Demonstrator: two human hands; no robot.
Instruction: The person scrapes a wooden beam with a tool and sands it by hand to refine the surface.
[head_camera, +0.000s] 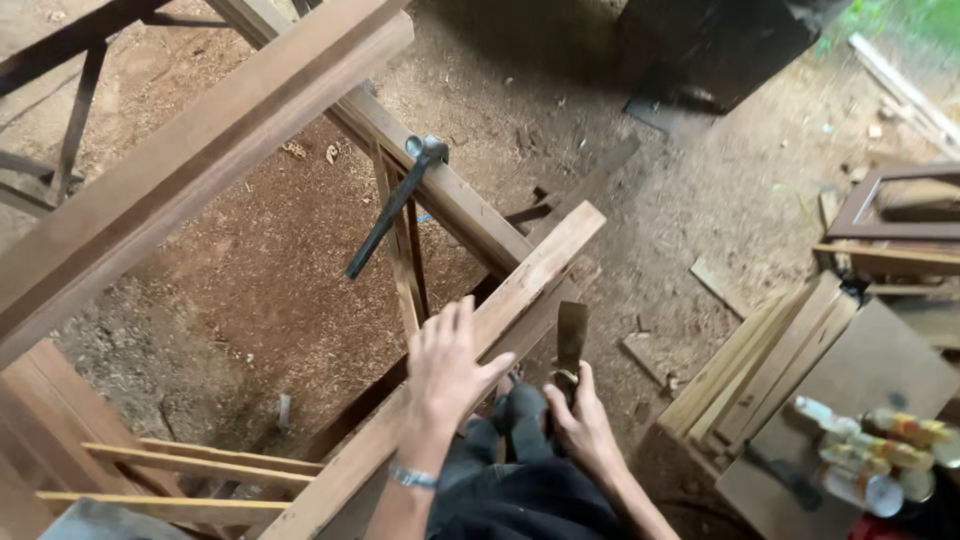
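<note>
My left hand (447, 362) lies flat, fingers spread, on a long light wooden plank (520, 285) that runs diagonally from the lower left up to the centre. My right hand (578, 420) is closed around a chisel (571, 338) whose wide flat blade points up, just right of the plank. A hammer (395, 205) rests with its metal head on a wooden rail (450, 200) of the frame, handle hanging down to the left. My dark trousers (520, 490) show below the hands.
A broad wooden beam (190, 160) crosses the upper left. Stacked planks (760, 360) lie at the right beside a board (870, 370) carrying several bottles (880, 455). Sawdust covers the dirt floor (260, 290). A wooden slatted frame (180, 470) sits at lower left.
</note>
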